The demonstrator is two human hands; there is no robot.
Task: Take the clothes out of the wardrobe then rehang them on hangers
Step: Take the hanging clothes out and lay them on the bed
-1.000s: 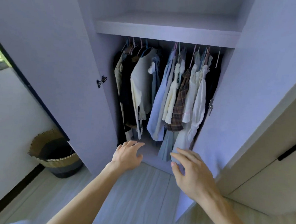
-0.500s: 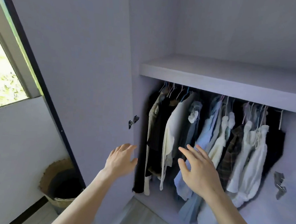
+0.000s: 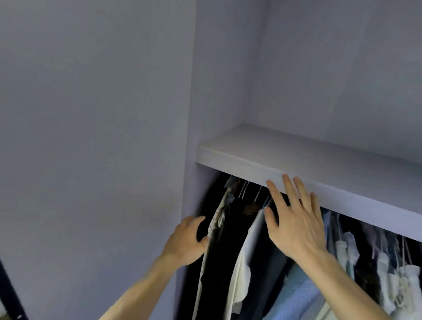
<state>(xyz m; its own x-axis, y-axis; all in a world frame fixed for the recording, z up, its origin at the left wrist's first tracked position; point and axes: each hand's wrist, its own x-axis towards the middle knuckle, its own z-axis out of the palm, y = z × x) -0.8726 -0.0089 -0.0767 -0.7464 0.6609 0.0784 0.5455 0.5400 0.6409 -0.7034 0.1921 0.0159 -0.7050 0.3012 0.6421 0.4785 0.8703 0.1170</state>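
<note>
Reaching in with left hand (image 3: 187, 240) and right hand (image 3: 297, 229), apart, fingers spread, gripping nothing. Best to part the row first, then lift one hanger (image 3: 244, 189) by its hook, not tug cloth. Facing clothes (image 3: 243, 260) in white, pale blue and dark, packed tight under the shelf (image 3: 303, 165) inside the wardrobe (image 3: 222, 86).

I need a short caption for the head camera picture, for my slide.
Open left hand and right hand reach toward clothes hanging under the wardrobe shelf.

Pale shelf (image 3: 304, 153) spans wardrobe (image 3: 223, 61); clothes (image 3: 295, 301) hang on hangers (image 3: 244, 189) just beneath.
</note>
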